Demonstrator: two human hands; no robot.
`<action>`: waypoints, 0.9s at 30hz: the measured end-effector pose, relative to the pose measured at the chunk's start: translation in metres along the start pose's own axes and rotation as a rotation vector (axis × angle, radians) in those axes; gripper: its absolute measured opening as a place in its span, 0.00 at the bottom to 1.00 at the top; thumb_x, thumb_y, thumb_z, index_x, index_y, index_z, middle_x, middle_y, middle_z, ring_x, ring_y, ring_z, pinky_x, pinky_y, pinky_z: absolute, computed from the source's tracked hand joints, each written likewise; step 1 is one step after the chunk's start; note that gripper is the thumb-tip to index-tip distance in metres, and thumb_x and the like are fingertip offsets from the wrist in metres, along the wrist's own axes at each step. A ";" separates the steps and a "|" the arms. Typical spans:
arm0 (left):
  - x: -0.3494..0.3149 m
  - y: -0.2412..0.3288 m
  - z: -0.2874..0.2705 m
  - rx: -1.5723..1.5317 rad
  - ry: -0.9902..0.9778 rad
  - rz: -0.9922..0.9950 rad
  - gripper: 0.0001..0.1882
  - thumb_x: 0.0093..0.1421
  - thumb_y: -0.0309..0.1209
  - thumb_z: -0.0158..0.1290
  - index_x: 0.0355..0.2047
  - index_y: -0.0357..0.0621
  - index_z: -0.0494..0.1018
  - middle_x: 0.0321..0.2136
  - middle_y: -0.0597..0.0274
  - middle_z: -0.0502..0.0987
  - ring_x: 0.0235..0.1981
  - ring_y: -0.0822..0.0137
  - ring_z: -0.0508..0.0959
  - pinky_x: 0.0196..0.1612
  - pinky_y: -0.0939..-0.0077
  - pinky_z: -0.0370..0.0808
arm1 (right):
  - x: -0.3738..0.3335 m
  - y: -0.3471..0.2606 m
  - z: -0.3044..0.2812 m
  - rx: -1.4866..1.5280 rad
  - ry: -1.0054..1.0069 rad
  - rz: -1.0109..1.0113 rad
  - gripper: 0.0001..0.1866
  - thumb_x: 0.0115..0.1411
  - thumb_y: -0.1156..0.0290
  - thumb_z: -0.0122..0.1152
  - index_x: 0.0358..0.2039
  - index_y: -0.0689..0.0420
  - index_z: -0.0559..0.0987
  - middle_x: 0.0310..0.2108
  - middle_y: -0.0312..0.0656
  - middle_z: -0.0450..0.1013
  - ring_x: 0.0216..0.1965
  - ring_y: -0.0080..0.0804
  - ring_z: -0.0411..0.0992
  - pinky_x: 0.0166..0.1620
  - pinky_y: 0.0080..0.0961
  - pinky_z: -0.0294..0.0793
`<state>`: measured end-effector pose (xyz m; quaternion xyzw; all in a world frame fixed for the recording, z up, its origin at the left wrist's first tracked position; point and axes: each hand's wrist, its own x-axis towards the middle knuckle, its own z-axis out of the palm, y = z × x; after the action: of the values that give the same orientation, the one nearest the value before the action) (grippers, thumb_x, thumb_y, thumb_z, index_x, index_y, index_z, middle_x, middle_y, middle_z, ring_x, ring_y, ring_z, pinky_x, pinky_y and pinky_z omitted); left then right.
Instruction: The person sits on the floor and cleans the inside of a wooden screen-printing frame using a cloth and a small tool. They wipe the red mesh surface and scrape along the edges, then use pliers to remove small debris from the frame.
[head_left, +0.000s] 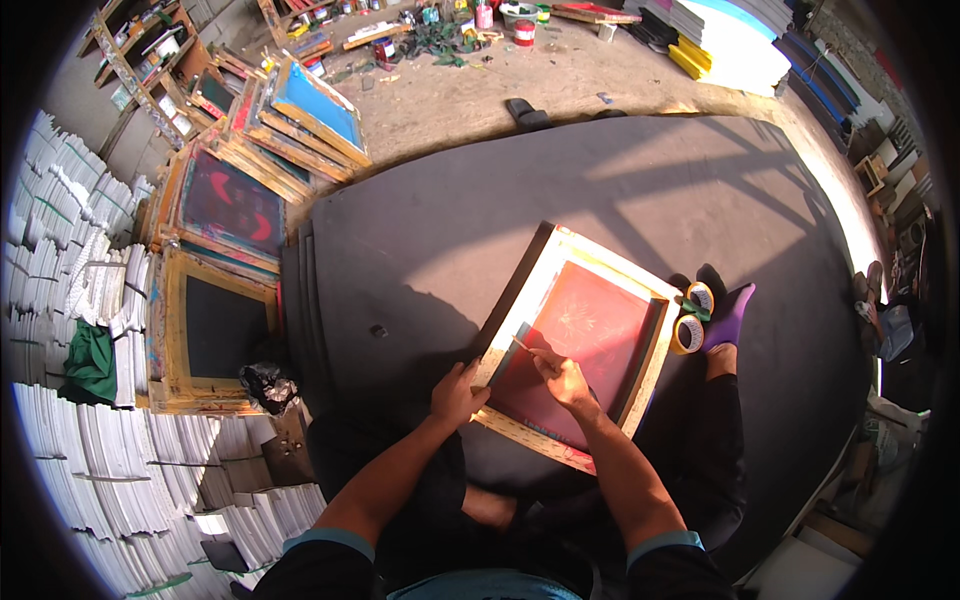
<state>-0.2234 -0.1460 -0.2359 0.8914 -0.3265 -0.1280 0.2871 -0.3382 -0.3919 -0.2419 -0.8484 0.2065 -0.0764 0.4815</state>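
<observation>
A wooden screen printing frame (650, 283) with red mesh (575, 325) lies tilted across my lap, partly in sunlight. Its mesh bears a pale, fine-lined pattern and small markings along the near edge. My left hand (460, 397) is closed round the frame's left side, thumb on the wood. Over the mesh, my right hand (563, 380) pinches a thin stick-like tool (520, 343) whose tip points toward the frame's left inner edge; I cannot tell whether it touches. Two rolls of tape (687, 335) sit by the frame's right side, next to my purple-socked foot (730, 312).
Dark stacked sheets (480, 190) form the surface beneath me. More printing frames (215, 280) lean at the left, beside tall stacks of white paper (110, 480) and a crumpled black plastic bag (268, 388). Paint pots (524, 33) stand on the far floor. A black sandal (527, 114) lies beyond the sheets.
</observation>
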 end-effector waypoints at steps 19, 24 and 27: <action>-0.006 -0.009 0.003 -0.020 0.018 -0.015 0.39 0.58 0.45 0.65 0.67 0.45 0.71 0.46 0.46 0.77 0.48 0.44 0.81 0.49 0.54 0.80 | 0.023 -0.049 -0.032 0.607 -0.341 0.648 0.22 0.76 0.50 0.58 0.57 0.50 0.84 0.24 0.30 0.69 0.19 0.16 0.61 0.21 0.19 0.59; -0.001 0.002 -0.001 -0.006 0.019 -0.004 0.39 0.57 0.45 0.65 0.67 0.46 0.71 0.45 0.46 0.76 0.46 0.44 0.81 0.49 0.53 0.80 | 0.023 -0.032 -0.038 0.406 -0.337 0.558 0.19 0.75 0.52 0.58 0.58 0.46 0.84 0.25 0.37 0.75 0.20 0.23 0.69 0.23 0.23 0.68; -0.002 0.002 -0.003 -0.029 -0.003 -0.024 0.38 0.57 0.46 0.64 0.67 0.46 0.71 0.44 0.47 0.76 0.46 0.45 0.81 0.48 0.52 0.80 | 0.011 -0.030 -0.033 -0.191 -0.084 0.138 0.20 0.73 0.54 0.60 0.61 0.44 0.82 0.36 0.47 0.84 0.32 0.39 0.82 0.38 0.34 0.81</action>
<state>-0.2247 -0.1444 -0.2327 0.8907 -0.3145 -0.1376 0.2979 -0.3311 -0.4090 -0.1998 -0.8767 0.2504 0.0125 0.4106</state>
